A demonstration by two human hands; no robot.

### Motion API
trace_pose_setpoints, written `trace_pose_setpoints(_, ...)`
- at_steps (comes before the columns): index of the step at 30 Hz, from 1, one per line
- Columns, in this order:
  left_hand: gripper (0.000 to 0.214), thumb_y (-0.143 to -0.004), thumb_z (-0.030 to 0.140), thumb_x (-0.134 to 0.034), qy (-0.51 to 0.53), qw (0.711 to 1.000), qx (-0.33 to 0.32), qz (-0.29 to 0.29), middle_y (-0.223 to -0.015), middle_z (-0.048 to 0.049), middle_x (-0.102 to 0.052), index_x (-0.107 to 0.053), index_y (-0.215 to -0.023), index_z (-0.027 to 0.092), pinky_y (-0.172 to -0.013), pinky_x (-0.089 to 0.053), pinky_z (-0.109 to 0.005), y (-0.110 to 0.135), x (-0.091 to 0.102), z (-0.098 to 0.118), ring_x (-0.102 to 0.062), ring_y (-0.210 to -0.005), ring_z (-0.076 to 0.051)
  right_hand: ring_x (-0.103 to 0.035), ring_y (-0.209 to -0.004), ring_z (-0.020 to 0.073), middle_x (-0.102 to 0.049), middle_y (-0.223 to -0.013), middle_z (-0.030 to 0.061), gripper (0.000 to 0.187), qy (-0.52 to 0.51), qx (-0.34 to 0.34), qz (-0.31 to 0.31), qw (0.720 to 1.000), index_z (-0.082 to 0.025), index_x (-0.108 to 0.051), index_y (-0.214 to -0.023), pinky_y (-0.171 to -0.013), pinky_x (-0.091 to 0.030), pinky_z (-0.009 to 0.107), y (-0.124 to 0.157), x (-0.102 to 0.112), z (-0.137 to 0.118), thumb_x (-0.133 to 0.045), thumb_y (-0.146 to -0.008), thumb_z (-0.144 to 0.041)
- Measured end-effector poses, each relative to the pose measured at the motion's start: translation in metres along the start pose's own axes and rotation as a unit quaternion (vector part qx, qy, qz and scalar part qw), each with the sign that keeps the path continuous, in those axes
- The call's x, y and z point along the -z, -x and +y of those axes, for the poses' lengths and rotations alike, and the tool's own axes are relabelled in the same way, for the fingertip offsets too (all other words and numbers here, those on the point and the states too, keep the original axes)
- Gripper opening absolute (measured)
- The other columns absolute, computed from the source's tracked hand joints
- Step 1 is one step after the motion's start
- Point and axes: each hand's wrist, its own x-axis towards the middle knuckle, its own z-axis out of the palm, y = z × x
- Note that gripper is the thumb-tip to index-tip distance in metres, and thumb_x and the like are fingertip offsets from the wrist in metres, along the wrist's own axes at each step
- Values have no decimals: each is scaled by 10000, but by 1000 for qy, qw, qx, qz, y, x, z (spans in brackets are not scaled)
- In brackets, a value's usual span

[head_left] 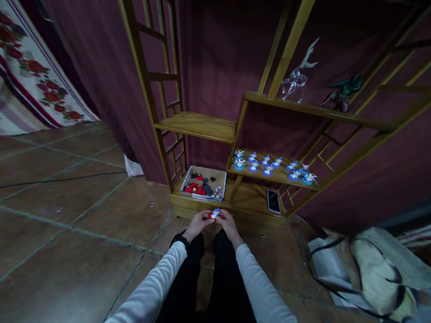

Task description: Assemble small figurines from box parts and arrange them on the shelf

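Between my two hands, in front of the low shelf, is a small blue-and-white figurine [215, 212] with a red piece at its lower left. My left hand [198, 223] pinches it from the left, closest to the red part. From the other side the fingers of my right hand [228, 223] close on it. Just beyond my hands, a shallow cardboard box [221, 198] holds red and dark round pieces and some small figures. Similar figurines on blue and purple bases [268, 170] stand in two rows on the shelf to the right.
A phone [273, 201] lies on the bottom board of the wooden shelf unit [198, 125]. Higher up stand a clear deer ornament [296, 81] and a dark ornament [344, 92]. A pale bag [373, 264] sits on the floor at right; a cable [63, 179] crosses the tiles at left.
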Motion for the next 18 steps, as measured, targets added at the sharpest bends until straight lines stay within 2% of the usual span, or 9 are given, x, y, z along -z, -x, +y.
trace_pose_setpoints(9, 451, -576, 323, -715, -22, 999, -20, -20, -750, -42, -650, -593, -958, 116, -710, -442, -295, -3, 1, -5, -586, -708, -158, -595, -868, 195, -639, -943, 64, 387, -43, -10, 15, 999, -168, -598, -912, -754, -486, 343, 1, -1, 0, -667, -591, -373)
trace_pose_setpoints(14, 463, -598, 317, -701, -37, 998, -26, -35, -742, -46, -647, -594, -994, 102, -703, -430, -294, -4, 4, -7, -579, -699, -161, -593, -868, 189, -642, -939, 57, 393, -2, -8, 8, 1000, -174, -590, -932, -761, -479, 336, -2, -1, 3, -658, -603, -377)
trace_pose_setpoints(18, 456, -594, 309, -702, -57, 997, -31, -37, -710, -42, -642, -607, -987, 97, -699, -424, -295, -5, 6, -8, -574, -683, -161, -589, -865, 180, -643, -932, 43, 361, 55, 21, 18, 998, -196, -593, -940, -760, -472, 325, -2, -3, 4, -614, -642, -399)
